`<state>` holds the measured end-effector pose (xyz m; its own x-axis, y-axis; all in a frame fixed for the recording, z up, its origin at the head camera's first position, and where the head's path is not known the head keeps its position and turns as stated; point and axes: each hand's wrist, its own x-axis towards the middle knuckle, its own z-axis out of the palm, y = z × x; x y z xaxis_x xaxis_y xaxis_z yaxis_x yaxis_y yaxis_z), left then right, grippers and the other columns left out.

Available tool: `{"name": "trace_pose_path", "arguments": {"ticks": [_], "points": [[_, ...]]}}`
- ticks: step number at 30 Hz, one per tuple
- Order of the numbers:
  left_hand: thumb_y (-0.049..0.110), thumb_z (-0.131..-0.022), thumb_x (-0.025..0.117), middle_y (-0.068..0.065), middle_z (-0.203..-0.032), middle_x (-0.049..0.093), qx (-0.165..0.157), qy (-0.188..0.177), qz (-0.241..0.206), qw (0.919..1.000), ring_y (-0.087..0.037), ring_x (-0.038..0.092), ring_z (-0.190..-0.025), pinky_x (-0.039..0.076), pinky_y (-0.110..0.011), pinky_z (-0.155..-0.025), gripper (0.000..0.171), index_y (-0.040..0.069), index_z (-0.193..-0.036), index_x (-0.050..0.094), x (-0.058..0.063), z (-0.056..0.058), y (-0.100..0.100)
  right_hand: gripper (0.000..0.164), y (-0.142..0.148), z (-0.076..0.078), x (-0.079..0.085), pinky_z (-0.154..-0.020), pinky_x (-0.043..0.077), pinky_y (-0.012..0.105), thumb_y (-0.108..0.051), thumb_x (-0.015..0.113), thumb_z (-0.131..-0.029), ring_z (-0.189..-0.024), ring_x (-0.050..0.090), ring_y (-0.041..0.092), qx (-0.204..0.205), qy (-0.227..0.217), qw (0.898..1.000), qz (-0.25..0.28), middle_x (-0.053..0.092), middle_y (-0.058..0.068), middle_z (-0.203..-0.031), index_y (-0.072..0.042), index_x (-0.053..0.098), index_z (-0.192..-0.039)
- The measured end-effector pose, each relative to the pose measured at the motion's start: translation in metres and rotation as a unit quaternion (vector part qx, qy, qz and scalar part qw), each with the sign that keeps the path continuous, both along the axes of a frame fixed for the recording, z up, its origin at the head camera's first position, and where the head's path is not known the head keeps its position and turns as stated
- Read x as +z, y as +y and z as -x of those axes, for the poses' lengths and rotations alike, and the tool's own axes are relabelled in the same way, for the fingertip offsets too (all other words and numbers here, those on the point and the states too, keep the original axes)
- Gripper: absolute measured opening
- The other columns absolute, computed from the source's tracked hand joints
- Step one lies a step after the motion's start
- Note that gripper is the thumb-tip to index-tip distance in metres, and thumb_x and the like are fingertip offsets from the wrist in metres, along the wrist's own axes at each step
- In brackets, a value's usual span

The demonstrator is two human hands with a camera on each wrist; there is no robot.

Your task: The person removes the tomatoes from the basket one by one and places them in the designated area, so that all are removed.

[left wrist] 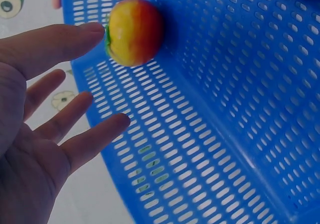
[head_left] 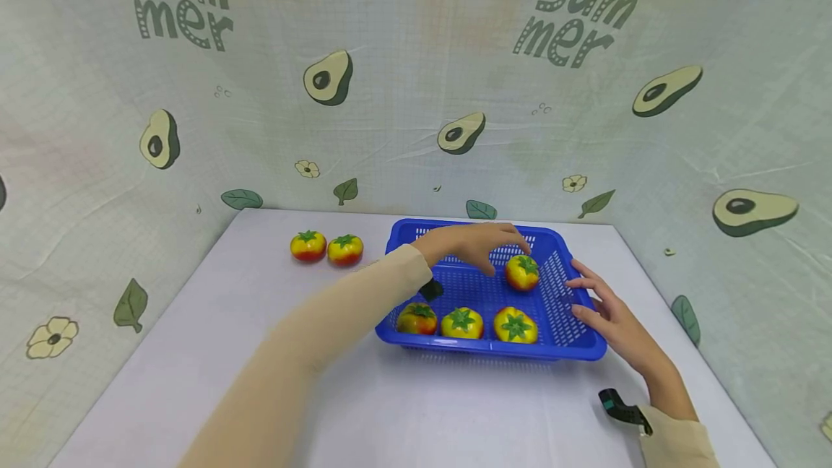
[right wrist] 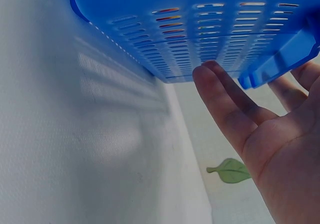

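While one basket (head_left: 487, 348) holds four fruits (head_left: 522, 273), two fruits (head_left: 308, 246) sit outside.

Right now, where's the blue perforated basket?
In the head view, the basket sits right of centre, beneath the left hand and beside the right hand.

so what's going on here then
A person has their left hand over a blue basket, fingers apart, beside a red-and-yellow fruit inside it; whether the thumb touches the fruit is hard to tell. Their right hand is at the basket's right side, fingers by the rim. Three more fruits sit in a row along the basket's near side, and two others are on the white table, left of the basket.
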<state>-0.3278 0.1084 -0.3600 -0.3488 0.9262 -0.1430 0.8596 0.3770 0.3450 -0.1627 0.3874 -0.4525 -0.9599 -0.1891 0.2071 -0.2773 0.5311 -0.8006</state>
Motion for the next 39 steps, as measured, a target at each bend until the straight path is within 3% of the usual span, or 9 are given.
{"name": "trace_pose_path", "arguments": {"ticks": [16,39], "points": [[0.010,-0.099,0.075,0.001,-0.168,0.035,0.021,-0.019,0.017,0.9994,-0.020,0.038,-0.152,0.041,-0.041,-0.122,0.067,0.029,-0.158,0.050,-0.030,0.006,0.031,0.040,0.001,0.001,-0.002,-0.092,0.051,0.014,-0.016,0.058,-0.109,-0.146,0.029,0.067,0.001,-0.002,1.000,0.005,0.013,0.013,-0.178,-0.003,0.049,-0.146],[0.005,-0.100,0.072,0.003,-0.162,0.043,-0.008,0.018,0.017,0.9996,-0.017,0.035,-0.152,0.030,-0.034,-0.128,0.060,0.030,-0.152,0.057,-0.041,0.006,0.051,0.040,0.000,0.001,-0.001,-0.094,0.050,0.014,-0.015,0.060,-0.108,-0.146,0.030,0.067,-0.002,0.003,1.000,-0.002,0.015,0.013,-0.177,-0.004,0.050,-0.146]]}}
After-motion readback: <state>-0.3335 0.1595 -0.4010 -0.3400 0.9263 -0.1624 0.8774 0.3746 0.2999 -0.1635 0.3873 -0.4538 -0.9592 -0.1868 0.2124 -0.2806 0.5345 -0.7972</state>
